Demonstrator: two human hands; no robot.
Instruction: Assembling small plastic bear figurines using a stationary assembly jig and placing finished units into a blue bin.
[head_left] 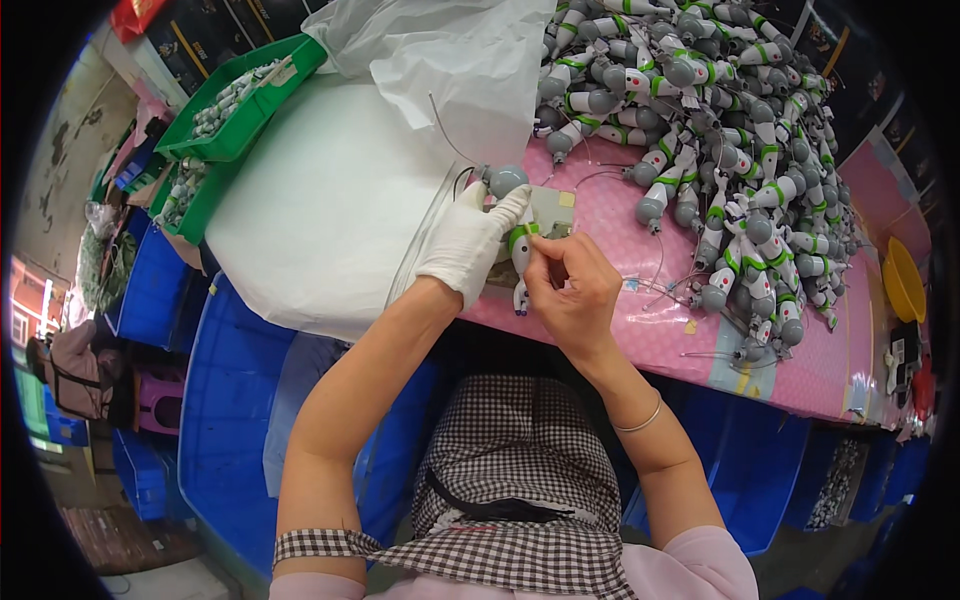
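Note:
My left hand (466, 242), in a white glove, grips a small toy figure (508, 182) by its round grey head, above the table's near edge. The figure has a white body with a green band, and a thin wire rises near its head. My bare right hand (574, 290) is closed, thumb and forefinger pinched against the figure's green band. Whatever sits in that pinch is too small to make out. Beneath the figure lies a flat greyish plate (552, 208), partly hidden by my hands.
A big heap of similar toy figures (720, 150) covers the right of the pink-covered table (620, 345). White sheeting (310, 200) spreads at left, beside green trays (225, 145) of small parts. Blue bins (235, 400) stand below the edge. A yellow basin (902, 280) is at far right.

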